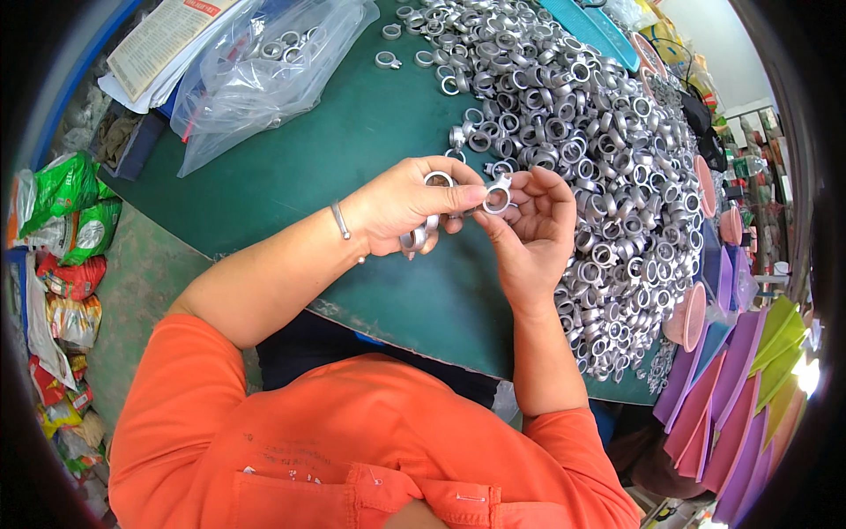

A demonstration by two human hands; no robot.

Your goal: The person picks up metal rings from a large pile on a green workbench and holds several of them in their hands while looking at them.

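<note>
Left hand fingers cover most of held rings; ring pile cut off at top.

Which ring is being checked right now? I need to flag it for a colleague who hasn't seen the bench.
Start at the green table, left of the big heap of silver rings. Between the hands, the ring pinched at the right hand fingertips is raised off the table, unlike the others.

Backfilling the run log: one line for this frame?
left hand: holds metal rings | right hand: fingers pinch metal ring | ring pile on green table
</note>
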